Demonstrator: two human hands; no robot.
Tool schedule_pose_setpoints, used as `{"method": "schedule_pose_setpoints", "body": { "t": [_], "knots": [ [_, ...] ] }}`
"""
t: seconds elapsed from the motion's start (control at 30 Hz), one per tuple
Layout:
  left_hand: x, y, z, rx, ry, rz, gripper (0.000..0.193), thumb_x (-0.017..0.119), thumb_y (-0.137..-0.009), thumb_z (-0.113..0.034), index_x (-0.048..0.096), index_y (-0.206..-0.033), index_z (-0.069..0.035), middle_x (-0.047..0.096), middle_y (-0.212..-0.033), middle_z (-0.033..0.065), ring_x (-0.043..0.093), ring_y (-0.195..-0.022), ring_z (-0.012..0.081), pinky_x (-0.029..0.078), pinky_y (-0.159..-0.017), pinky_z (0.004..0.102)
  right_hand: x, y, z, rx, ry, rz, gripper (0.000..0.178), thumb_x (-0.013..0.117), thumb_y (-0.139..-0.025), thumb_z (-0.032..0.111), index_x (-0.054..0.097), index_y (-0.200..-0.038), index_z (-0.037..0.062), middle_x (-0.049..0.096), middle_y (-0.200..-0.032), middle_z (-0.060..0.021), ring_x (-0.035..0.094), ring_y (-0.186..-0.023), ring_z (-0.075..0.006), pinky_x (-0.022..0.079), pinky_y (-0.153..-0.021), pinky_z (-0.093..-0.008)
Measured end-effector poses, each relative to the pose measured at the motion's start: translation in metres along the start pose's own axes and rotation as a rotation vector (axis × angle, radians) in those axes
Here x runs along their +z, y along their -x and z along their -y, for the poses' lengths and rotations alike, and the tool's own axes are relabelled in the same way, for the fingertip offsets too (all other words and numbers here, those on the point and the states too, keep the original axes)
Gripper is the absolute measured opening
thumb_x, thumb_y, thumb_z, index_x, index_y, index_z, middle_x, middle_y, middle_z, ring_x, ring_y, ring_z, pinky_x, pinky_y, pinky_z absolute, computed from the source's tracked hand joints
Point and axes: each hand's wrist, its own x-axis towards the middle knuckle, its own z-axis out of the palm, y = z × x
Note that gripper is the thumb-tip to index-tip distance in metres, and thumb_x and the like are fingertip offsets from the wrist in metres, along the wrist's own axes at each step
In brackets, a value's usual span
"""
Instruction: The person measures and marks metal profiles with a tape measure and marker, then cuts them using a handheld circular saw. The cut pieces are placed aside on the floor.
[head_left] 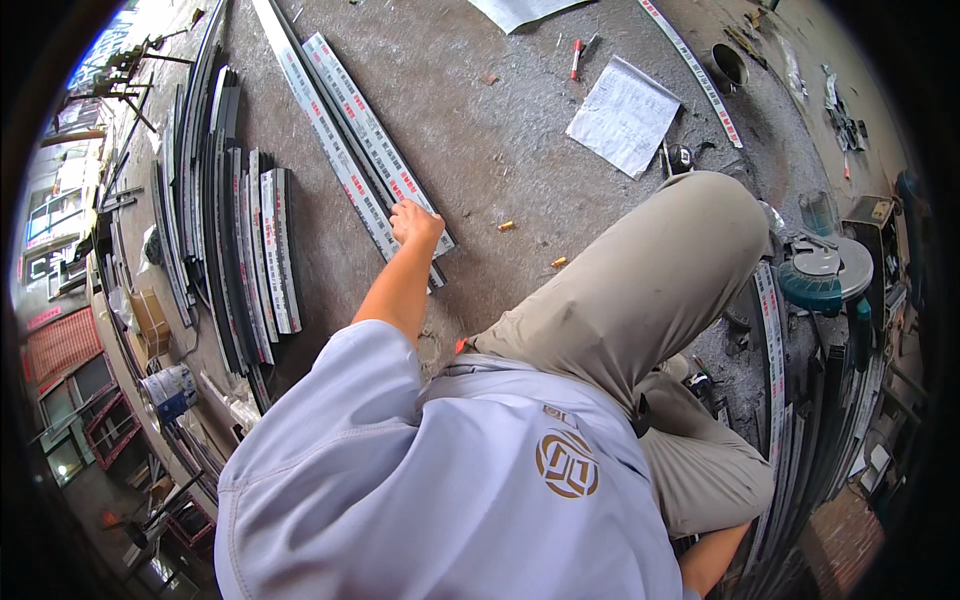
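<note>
here, left hand [417,224] clamps curled fingers on near end of labelled profile [373,135], lying on dusty floor [500,150] beside matching length [328,135]; steady, level hold should spare its faces. right hand hidden, fingers unreadable.

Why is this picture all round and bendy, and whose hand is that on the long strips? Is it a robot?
No robot here, just a person! The camera sits on their head and looks down. Its very wide lens bends straight things near the edges. The big pale shape below is their shirt.

The left hand has curled fingers on the long strips, near one end. I can't tell how tightly it grips. The right forearm peeks in at the bottom, but its hand is out of sight.

On the ground lie a sheet of paper, a red-and-white marker and, at the left, more strips.
</note>
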Motion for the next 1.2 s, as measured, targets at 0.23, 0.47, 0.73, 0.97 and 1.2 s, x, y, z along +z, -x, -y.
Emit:
{"method": "schedule_pose_setpoints", "body": {
  "t": [0.23, 0.47, 0.73, 0.97, 1.2],
  "knots": [
    [-0.019, 0.019, -0.039, 0.514, 0.505, -0.035, 0.016, 0.070, -0.088, -0.019, 0.072, -0.087, -0.003, 0.072, -0.091, 0.0186, 0.070, -0.089, 0.0367, 0.054, -0.080, 0.0437, 0.023, -0.031, -0.016, -0.288, 0.093, -0.147, 0.032, 0.074, -0.097, 0.030, 0.072, -0.110, -0.0001, 0.069, -0.089, -0.0101, 0.062, -0.088, -0.0198, 0.051, -0.080, -0.0401],
    [-0.152, 0.137, -0.154, 0.902, 0.974, 0.295, 0.033, 0.059, -0.108, -0.028, 0.074, -0.107, 0.001, 0.071, -0.095, 0.0011, 0.061, -0.088, 0.0107, 0.050, -0.084, 0.0286, 0.019, -0.078, 0.019, -0.453, 0.541, -0.262, 0.023, 0.071, -0.096, 0.022, 0.072, -0.098, -0.0009, 0.069, -0.080, -0.0152, 0.067, -0.079, -0.0308, 0.051, -0.073, -0.0441],
    [-0.237, 0.268, -0.225, 1.459, 0.585, 0.276, 0.086, 0.071, -0.093, -0.034, 0.029, -0.157, 0.005, 0.041, -0.151, 0.0253, 0.044, -0.140, 0.0337, 0.032, -0.119, 0.0457, 0.021, -0.153, 0.037, -0.359, 0.553, -0.399, 0.029, 0.072, -0.092, 0.022, 0.072, -0.118, 0.0088, 0.074, -0.108, -0.0166, 0.069, -0.108, -0.0380, 0.053, -0.091, -0.0458],
    [-0.233, 0.285, -0.253, 1.426, 0.599, 0.368, 0.090, 0.066, -0.092, -0.039, 0.026, -0.157, 0.008, 0.037, -0.154, 0.0244, 0.043, -0.140, 0.0342, 0.031, -0.119, 0.0475, -0.005, -0.221, 0.014, -0.342, 0.866, -0.437, 0.087, 0.085, -0.079, 0.022, 0.042, -0.155, 0.0131, 0.046, -0.157, -0.0143, 0.042, -0.145, -0.0364, 0.040, -0.117, -0.0456],
    [-0.229, 0.291, -0.272, 1.416, 0.510, 0.331, 0.093, 0.062, -0.092, -0.046, 0.023, -0.157, 0.008, 0.034, -0.156, 0.0251, 0.043, -0.140, 0.0351, 0.032, -0.118, 0.0476, -0.020, -0.255, -0.007, -0.377, 0.896, -0.556, 0.093, 0.083, -0.076, 0.005, 0.040, -0.158, 0.0147, 0.041, -0.162, -0.0130, 0.043, -0.145, -0.0365, 0.038, -0.118, -0.0443]
  ]
}}
